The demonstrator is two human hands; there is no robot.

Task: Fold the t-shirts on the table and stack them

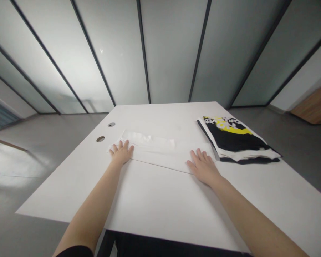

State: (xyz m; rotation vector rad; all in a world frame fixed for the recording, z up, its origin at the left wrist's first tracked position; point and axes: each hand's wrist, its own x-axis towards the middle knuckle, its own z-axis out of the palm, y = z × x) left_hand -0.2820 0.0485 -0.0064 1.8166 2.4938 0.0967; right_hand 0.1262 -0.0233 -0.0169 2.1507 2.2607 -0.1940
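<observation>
A thin white cloth [160,151], perhaps a folded garment, lies flat on the white table, its near edge running slightly down to the right. Spread over its left end is my left hand [121,152], palm down, fingers apart. My right hand [203,167] presses on the right end in the same way, fingers spread. Neither hand grips anything. The cloth's far part shows a raised, wrinkled fold. White on white, its exact outline is hard to make out.
Right of the cloth sits a stack of folded shirts [230,137], black and white with a yellow print on top. Two round holes, a far one [111,124] and a near one [100,139], pierce the table [149,200] at left. Frosted glass panels [173,50] stand behind.
</observation>
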